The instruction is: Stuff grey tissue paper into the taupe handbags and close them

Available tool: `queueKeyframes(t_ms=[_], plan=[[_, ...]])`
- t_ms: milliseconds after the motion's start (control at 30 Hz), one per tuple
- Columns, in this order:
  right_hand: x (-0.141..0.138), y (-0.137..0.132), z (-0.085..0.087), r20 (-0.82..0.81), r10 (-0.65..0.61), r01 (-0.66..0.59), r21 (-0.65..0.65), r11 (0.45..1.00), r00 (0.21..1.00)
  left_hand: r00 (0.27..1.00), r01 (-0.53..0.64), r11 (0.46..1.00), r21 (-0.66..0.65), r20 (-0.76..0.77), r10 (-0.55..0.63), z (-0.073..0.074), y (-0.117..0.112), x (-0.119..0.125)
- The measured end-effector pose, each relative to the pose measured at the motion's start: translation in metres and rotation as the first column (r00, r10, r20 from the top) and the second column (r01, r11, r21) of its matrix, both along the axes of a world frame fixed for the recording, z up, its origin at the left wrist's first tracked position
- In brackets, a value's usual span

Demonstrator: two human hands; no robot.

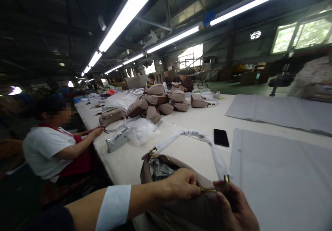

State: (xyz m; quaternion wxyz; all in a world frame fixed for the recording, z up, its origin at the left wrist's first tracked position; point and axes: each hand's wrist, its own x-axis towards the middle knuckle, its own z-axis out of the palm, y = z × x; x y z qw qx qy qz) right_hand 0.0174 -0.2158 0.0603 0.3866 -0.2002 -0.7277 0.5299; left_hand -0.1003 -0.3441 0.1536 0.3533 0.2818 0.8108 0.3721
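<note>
Beside the long white worktable [178, 123], a seated co-worker [49, 151] is reaching one hand [97, 131] over its left edge, near a pile of taupe handbags [155, 101]. At the table's front edge, the person's left hand [180, 184] and right hand [236, 206] are both gripping a leather handbag [153, 175], keeping its zipped opening spread so grey tissue paper [158, 168] is showing. A black phone [221, 137] and a grey paper sheet [280, 179] are lying toward the table's right side.

Long white bench [181, 123] ahead of the hands [181, 184], phone [221, 138] just past them, grey paper sheets [280, 179] off right, tan bags [155, 101] piled further up.
</note>
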Motion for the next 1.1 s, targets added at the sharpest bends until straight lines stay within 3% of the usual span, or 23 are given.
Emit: queueKeyframes(t_ms=[167,333,433,533,633,700,833,867,900,1000,1100], plan=[[-0.008,-0.027,0.021,-0.037,-0.032,0.03,-0.039,0.999,0.999,0.958,0.034,0.999,-0.022,-0.283,-0.039,-0.006,-0.028,-0.016],[-0.002,-0.043,0.018,-0.005,-0.129,0.129,-0.041,0.991,0.992,0.89,0.066,0.997,-0.035,-0.45,-0.075,-0.016,-0.048,-0.031],[-0.005,-0.038,0.014,-0.002,-0.022,0.022,0.14,0.99,1.0,0.827,0.116,0.991,-0.063,-0.547,-0.131,-0.025,-0.052,-0.033],[-0.012,-0.026,0.015,0.011,0.021,-0.024,0.36,0.933,1.0,0.725,0.126,0.987,-0.105,-0.669,-0.163,-0.027,-0.057,-0.039],[-0.017,-0.015,0.016,-0.015,-0.043,0.045,0.449,0.892,0.999,0.586,0.07,0.99,-0.123,-0.798,-0.141,-0.021,-0.073,-0.057],[-0.019,-0.012,0.015,-0.028,-0.082,0.085,0.452,0.888,0.996,0.437,0.032,0.995,-0.097,-0.894,-0.101,-0.014,-0.088,-0.072],[-0.024,-0.011,0.013,-0.029,-0.082,0.086,0.459,0.884,0.996,-0.117,0.036,0.999,-0.026,-0.993,-0.022,-0.004,-0.11,-0.098],[-0.026,-0.011,0.013,-0.037,-0.085,0.093,0.478,0.873,0.996,-0.189,0.048,0.999,-0.013,-0.982,-0.004,-0.002,-0.113,-0.103],[-0.027,-0.009,0.014,-0.049,-0.089,0.101,0.505,0.857,0.995,-0.199,0.063,0.998,0.001,-0.98,0.014,-0.001,-0.115,-0.108],[-0.03,-0.006,0.018,-0.095,-0.078,0.12,0.61,0.783,0.992,-0.114,0.098,0.993,0.062,-0.991,0.073,0.0,-0.113,-0.122],[-0.032,-0.006,0.025,-0.067,-0.057,0.087,0.673,0.735,0.996,-0.058,0.037,0.991,0.129,-0.99,0.131,0.002,-0.108,-0.139]])
